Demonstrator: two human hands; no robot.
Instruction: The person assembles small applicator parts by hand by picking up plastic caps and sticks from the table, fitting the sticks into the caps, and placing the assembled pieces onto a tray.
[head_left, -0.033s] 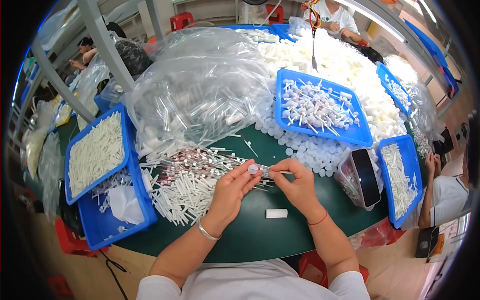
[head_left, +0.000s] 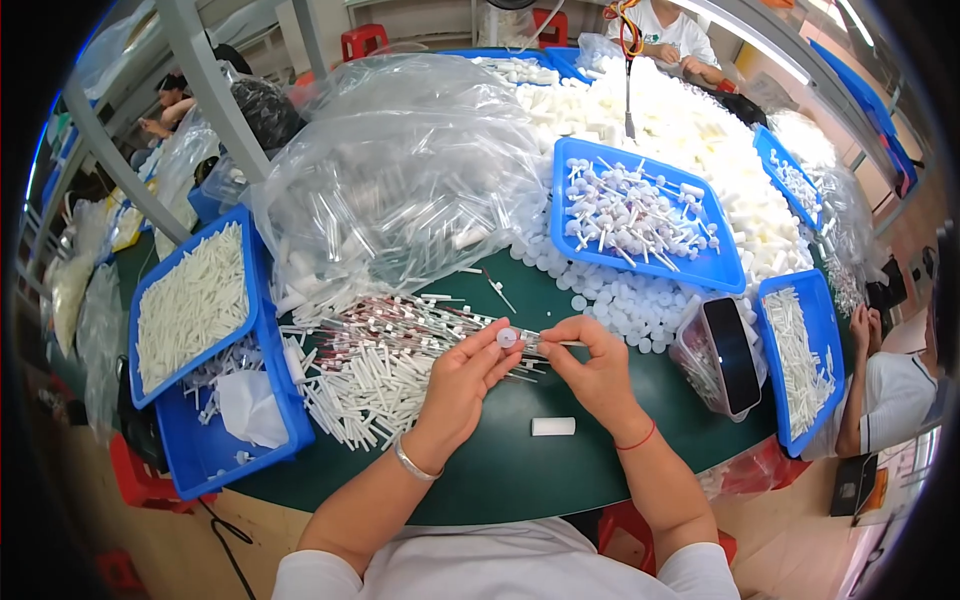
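My left hand (head_left: 463,378) holds a small round translucent white cap (head_left: 506,338) between thumb and fingers, its flat face turned up. Close on its right, my right hand (head_left: 592,368) pinches a thin white stick (head_left: 573,345) between thumb and forefinger. Whether the stick's tip touches the cap cannot be made out. A white cylinder (head_left: 553,427) lies on its side on the green table (head_left: 480,480), nearer to me than my hands. Left of my hands spread a pile of short white tubes (head_left: 375,395) and a heap of thin wired pieces (head_left: 400,325).
A blue tray of capped sticks (head_left: 715,262) sits ahead; loose white caps (head_left: 640,318) lie below it. A clear box with a phone (head_left: 733,355) stands right, beside another blue tray (head_left: 800,440). Stacked blue trays (head_left: 190,470) and a large plastic bag (head_left: 390,150) flank the left. Co-workers sit around.
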